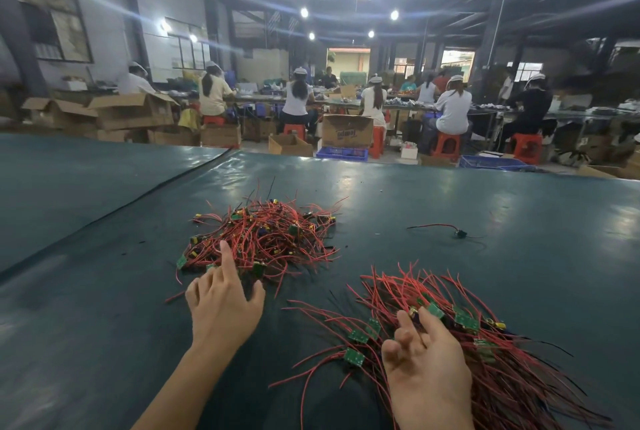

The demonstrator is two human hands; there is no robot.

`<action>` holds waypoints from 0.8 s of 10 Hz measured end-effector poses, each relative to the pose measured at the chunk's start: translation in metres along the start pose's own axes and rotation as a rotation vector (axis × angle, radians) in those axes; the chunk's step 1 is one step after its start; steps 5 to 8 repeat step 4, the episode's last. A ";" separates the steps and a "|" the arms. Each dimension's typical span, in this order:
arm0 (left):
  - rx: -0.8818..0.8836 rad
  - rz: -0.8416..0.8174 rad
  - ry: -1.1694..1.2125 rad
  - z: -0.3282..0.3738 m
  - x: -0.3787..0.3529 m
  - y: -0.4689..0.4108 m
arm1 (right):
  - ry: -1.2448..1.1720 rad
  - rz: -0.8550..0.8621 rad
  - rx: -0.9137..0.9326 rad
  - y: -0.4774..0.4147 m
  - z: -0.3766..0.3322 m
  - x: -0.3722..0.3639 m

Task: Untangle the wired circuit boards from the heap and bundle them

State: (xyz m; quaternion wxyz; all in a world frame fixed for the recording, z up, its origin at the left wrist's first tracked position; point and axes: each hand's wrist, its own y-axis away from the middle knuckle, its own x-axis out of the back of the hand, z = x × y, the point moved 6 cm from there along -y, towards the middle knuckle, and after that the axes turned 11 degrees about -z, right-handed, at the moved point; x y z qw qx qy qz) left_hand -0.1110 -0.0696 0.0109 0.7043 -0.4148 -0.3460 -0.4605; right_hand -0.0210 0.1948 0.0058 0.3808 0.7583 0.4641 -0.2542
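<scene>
A tangled heap of red-wired green circuit boards (266,239) lies on the dark green table mat (485,221). My left hand (223,305) hovers at the heap's near edge, index finger stretched out over the wires, the other fingers loosely curled, holding nothing. To the right, a laid-out bundle of wired boards (467,336) spreads with its red wires roughly parallel. My right hand (427,364) rests on that bundle's near left side, fingers reaching toward a small green board (434,310); no grip shows.
A single loose wire with a black part (457,232) lies to the far right on the mat. A seam in the mat (121,211) runs diagonally at left. Beyond the table's far edge, seated workers, cardboard boxes (346,131) and blue crates (341,153) fill the hall.
</scene>
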 end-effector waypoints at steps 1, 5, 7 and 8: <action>-0.018 -0.098 -0.083 -0.001 -0.019 0.001 | -0.025 -0.027 -0.078 0.001 0.009 -0.001; -0.052 -0.275 -0.164 -0.001 -0.044 0.002 | 0.056 -0.102 0.047 0.011 -0.013 -0.013; -0.052 -0.275 -0.164 -0.001 -0.044 0.002 | 0.056 -0.102 0.047 0.011 -0.013 -0.013; -0.052 -0.275 -0.164 -0.001 -0.044 0.002 | 0.056 -0.102 0.047 0.011 -0.013 -0.013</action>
